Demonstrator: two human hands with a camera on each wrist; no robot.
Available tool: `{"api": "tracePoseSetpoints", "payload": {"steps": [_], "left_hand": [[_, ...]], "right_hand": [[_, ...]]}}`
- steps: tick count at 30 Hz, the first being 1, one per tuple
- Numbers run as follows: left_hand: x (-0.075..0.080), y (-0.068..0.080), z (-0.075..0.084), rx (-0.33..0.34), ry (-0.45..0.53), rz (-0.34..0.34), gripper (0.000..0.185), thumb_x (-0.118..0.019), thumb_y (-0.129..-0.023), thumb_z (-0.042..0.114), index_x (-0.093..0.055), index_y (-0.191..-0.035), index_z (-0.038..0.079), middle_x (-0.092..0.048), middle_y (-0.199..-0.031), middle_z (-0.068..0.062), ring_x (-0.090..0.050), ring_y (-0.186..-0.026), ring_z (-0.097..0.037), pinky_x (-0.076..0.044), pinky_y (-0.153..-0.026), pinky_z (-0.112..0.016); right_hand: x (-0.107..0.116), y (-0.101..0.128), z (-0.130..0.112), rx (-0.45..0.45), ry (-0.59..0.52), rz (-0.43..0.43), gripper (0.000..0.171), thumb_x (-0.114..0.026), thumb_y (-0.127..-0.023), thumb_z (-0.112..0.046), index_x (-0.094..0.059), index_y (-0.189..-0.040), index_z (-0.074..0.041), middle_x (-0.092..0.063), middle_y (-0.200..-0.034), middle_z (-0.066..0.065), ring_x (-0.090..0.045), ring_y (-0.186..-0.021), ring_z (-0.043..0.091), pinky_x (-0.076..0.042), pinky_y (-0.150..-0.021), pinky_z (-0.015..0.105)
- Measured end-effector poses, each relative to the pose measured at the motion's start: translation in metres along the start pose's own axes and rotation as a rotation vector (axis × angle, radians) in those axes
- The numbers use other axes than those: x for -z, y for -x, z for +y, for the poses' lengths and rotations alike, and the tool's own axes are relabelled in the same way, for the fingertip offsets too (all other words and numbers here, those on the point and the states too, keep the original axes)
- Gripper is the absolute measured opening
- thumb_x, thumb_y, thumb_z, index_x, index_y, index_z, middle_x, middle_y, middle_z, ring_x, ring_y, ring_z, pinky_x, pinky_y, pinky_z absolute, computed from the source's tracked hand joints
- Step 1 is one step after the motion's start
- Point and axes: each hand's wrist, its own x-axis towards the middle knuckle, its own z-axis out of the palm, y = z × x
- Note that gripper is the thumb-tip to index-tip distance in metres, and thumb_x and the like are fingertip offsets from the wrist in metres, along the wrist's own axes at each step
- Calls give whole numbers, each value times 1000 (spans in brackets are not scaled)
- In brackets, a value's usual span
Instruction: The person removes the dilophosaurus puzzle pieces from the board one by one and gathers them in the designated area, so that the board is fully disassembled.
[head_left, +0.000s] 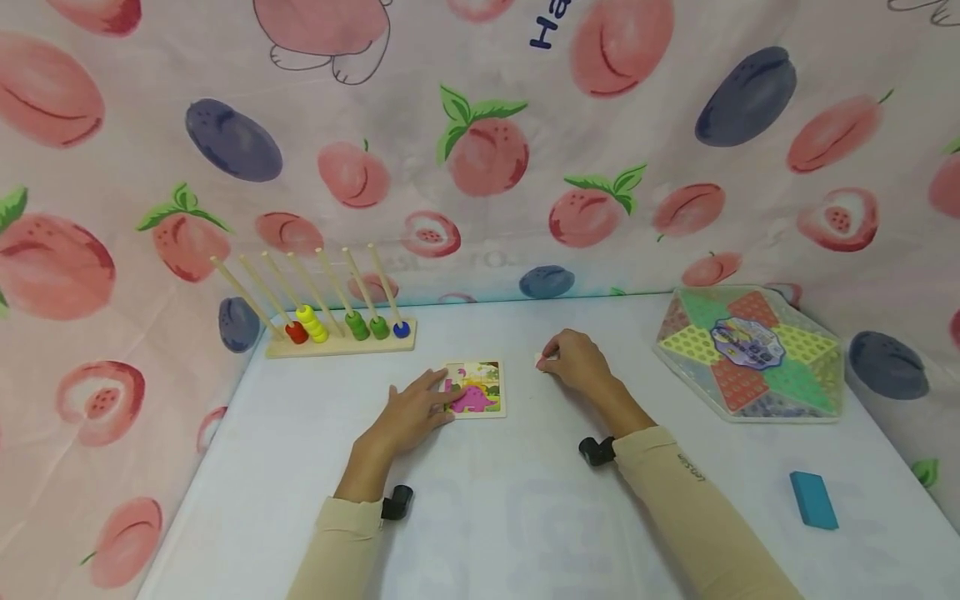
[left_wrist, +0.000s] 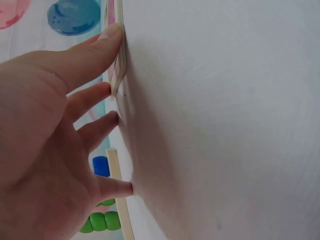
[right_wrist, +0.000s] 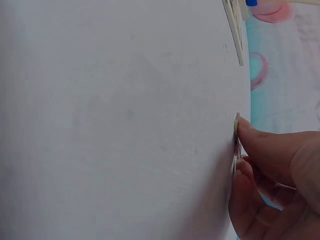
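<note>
The dinosaur puzzle board (head_left: 476, 388) lies flat near the middle of the white table (head_left: 525, 517), toward its far edge — roughly square, its sides running about parallel to that edge, so no long axis stands out. The left hand (head_left: 411, 413) rests on its left part with straight, spread fingers (left_wrist: 95, 52) pressing the board's edge. Just beside the board on the right, the right hand (head_left: 576, 363) pinches a small puzzle piece (head_left: 539, 360) — thumb and fingertips curled on it against the tabletop, the piece standing apart from the board. A wooden bead abacus (head_left: 337, 329) sits at the far left corner, a hexagonal Chinese checkers board (head_left: 750, 354) at the far right, and a teal block (head_left: 813, 499) near the right edge.
</note>
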Motion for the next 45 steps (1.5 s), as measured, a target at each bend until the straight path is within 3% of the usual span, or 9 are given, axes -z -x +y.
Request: {"api": "tracePoseSetpoints", "payload": {"steps": [10,18,25,30,38,45], "left_hand": [[-1,1,-2,-8,-17,-9,45,-64,-92,35,-56,-136,34,-31,-159,2,-21,-150,-28,-9,-108,-77],[0,0,-2,-1,-20,-19,43,-63,-94,35,-56,-136,34,-28,-161,3,-20,-151,-27,-9,-109,-76],[2,0,-2,-1,-19,-14,42,-64,-94,33,-58,-135,32,-29,-160,1,-21,-150,-28,-10,-107,-77],[2,-2,-2,-14,-33,-19,44,-63,-93,36,-55,-136,36,-30,-160,1,-21,-150,-30,-11,-106,-78],[1,-5,-4,-12,-50,-22,44,-64,-92,37,-56,-135,38,-31,-159,1,-22,-150,-29,-11,-106,-79],[0,-4,-5,0,-31,-16,42,-65,-91,36,-58,-133,37,-31,-159,2,-22,-150,-27,-10,-107,-78]], "right_hand": [[-1,0,2,19,-41,-7,21,-76,-85,-26,-71,-97,-8,-65,-98,7,-57,-88,22,-49,-77,36],[10,-4,-8,88,4,-71,20,-72,-88,-26,-73,-100,-9,-65,-106,9,-58,-96,24,-50,-85,40],[10,-16,-43,269,-18,-149,34,-73,-88,-23,-66,-121,-14,-62,-120,9,-60,-93,22,-54,-78,34],[6,-21,-70,408,-9,-226,41,-73,-88,-17,-64,-127,-14,-61,-123,12,-59,-107,27,-53,-90,37],[-15,-24,-88,408,24,-326,37,-70,-90,-15,-65,-127,-17,-59,-127,7,-59,-112,23,-51,-97,37],[-36,-25,-84,406,78,-364,35,-68,-92,-21,-65,-127,-19,-60,-116,2,-54,-99,16,-49,-92,31]]}}
